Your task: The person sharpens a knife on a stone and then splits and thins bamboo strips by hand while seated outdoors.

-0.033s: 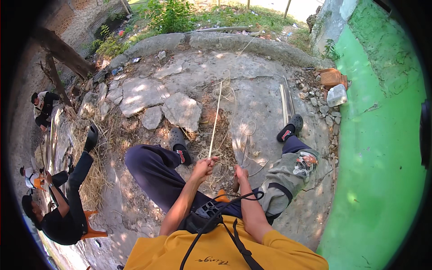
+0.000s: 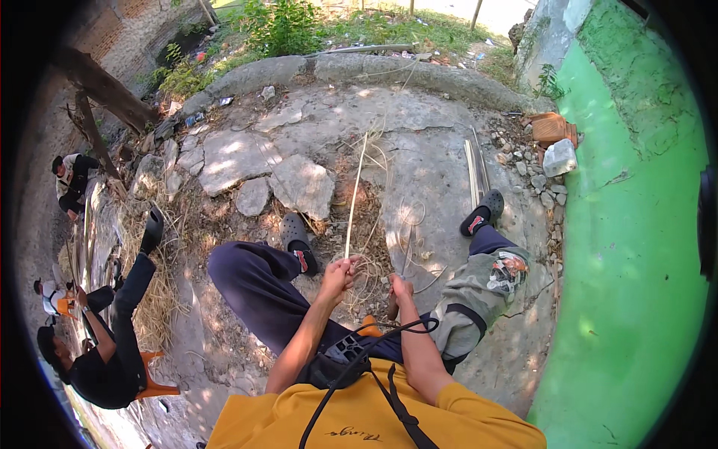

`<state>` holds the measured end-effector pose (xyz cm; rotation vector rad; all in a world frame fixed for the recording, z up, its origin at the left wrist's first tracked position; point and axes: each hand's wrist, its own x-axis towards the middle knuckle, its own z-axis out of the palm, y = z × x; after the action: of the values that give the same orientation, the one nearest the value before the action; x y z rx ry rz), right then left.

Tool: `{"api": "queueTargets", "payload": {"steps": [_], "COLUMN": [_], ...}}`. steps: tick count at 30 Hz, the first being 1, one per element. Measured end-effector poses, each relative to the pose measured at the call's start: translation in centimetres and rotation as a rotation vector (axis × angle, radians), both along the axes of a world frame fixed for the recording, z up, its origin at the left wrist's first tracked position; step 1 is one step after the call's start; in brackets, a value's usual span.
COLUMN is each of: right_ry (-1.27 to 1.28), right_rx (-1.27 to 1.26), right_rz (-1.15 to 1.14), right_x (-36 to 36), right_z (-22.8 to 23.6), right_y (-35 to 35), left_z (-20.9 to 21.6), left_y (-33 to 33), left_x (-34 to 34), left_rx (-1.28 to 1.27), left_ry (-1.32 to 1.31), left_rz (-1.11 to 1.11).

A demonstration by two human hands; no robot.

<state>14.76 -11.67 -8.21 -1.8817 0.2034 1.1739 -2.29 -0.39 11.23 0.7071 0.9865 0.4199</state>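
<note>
Ground point(image 2: 441, 168): cracked grey concrete, dappled with sun, spreading under and around the person
Green wall point(image 2: 628, 262): along the right side, its paint peeling near the top
Kerb point(image 2: 426, 77): a low, rough ridge across the far edge, with plants growing beyond it
Person: seen from above in a yellow shirt point(image 2: 374, 415) and dark trousers point(image 2: 258, 280), knees spread, a grey clog point(image 2: 294, 230) on the left foot and another on the right
Co-worker in black point(image 2: 101, 374): at the left, seated on an orange stool point(image 2: 158, 389), one leg stretched out (two more people sit farther off)
Broken slabs point(image 2: 303, 185): lying flat beyond the left foot
Spare strips point(image 2: 472, 176): a few long, pale pieces on the concrete, just beyond the right foot
Pale strip point(image 2: 354, 198): long and thin, its near end at the left hand, the rest reaching away between the feet
Knife point(image 2: 407, 251): thin blade pointing away from the person, handle in the right hand
Hands: apart, near each other above the lap; left hand point(image 2: 339, 278) closed on the strip, right hand point(image 2: 401, 290) wrapped around the knife handle
Shavings point(image 2: 366, 290): thin curls scattered below the hands
</note>
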Motion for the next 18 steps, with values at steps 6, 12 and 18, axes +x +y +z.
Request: {"api": "queueTargets", "payload": {"steps": [6,12,18], "right_ry": [0.008,0.037,0.050], "right_rx": [0.009,0.028,0.052], "right_rz": [-0.014,-0.019,-0.108], "right_x": [0.4,-0.5,-0.2], "right_z": [0.5,2.9,0.3], "right_y": [0.0,0.4,0.0], "left_z": [1.7,3.4,2.0], "left_y": [2.4,8.7,9.5], "left_x": [1.2,4.7,5.5], "left_rx": [0.118,0.305,0.972], "left_ry": [-0.067,0.057,0.480], "left_rz": [-0.026,-0.011,0.052]}}
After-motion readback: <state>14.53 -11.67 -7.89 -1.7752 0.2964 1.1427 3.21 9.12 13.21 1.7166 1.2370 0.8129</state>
